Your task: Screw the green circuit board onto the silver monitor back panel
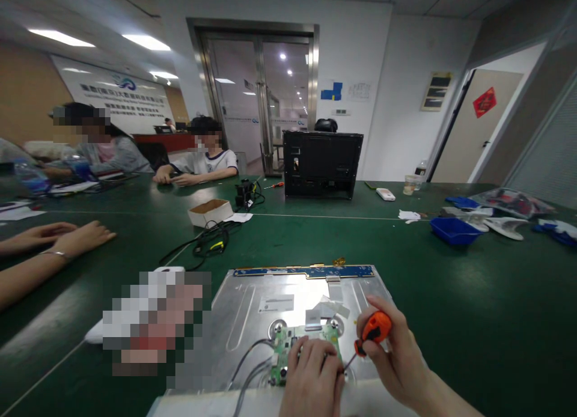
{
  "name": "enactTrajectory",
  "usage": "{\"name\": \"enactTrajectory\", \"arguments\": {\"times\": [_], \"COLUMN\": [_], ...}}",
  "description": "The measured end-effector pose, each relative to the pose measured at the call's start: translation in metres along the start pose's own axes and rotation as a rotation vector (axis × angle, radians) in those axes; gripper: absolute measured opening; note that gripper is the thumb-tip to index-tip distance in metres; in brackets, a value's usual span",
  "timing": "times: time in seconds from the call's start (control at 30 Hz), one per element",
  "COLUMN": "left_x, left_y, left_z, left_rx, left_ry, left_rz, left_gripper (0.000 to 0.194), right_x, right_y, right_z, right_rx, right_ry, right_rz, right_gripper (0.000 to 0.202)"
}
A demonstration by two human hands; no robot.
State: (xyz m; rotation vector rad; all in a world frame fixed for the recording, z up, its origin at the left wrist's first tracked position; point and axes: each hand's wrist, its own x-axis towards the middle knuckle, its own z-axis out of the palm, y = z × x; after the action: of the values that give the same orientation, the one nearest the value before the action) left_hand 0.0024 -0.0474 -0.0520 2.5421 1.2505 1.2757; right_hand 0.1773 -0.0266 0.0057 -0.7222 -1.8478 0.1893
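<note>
Screwdriver (377, 327) with an orange handle sits in the right hand (396, 357) in the head view, its thumb and fingers pinching the handle. The shaft slants down to the right edge of a green circuit board (282, 345); whether the tip touches a screw cannot be told. The left hand (313, 375) lies over the board, fingers bent and close together; whether they grip anything beneath is hidden. The board is on the near part of a silver metal panel (243, 321), with dark cables (252, 351) at its left side. A blue strip board (288, 271) runs along the panel's far edge. Beyond, a black frame (322, 164) stands upright on the green table (451, 297).
</note>
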Motion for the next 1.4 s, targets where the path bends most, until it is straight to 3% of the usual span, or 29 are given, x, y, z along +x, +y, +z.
{"name": "enactTrajectory", "arguments": {"times": [0.33, 0.6, 0.77, 1.0, 1.2, 1.4], "left_x": [-0.002, -0.001, -0.002, -0.003, -0.004, -0.003], "left_y": [-0.002, 0.0, 0.0, -0.002, -0.003, -0.001], "left_z": [0.002, 0.002, 0.003, 0.005, 0.006, 0.01], "left_rx": [-0.05, -0.003, -0.039, -0.02, 0.019, 0.077], "left_ry": [-0.019, 0.006, 0.009, 0.022, 0.011, 0.038], "left_rz": [-0.027, -0.014, -0.042, -0.021, -0.009, -0.006], "left_gripper": [0.026, 0.024, 0.024, 0.027, 0.026, 0.023], "right_x": [-0.015, -0.011, -0.014, -0.021, -0.002, -0.011], "right_y": [0.01, -0.005, 0.003, 0.007, -0.002, 0.0], "right_z": [0.003, -0.002, 0.001, 0.005, 0.003, 0.0], "right_rx": [-0.105, -0.117, -0.178, -0.231, -0.192, -0.082], "right_ry": [0.024, -0.028, -0.006, 0.029, -0.001, -0.062], "right_rz": [-0.115, -0.055, -0.106, -0.053, -0.094, 0.017], "right_gripper": [0.054, 0.065, 0.066, 0.064, 0.058, 0.058]}}
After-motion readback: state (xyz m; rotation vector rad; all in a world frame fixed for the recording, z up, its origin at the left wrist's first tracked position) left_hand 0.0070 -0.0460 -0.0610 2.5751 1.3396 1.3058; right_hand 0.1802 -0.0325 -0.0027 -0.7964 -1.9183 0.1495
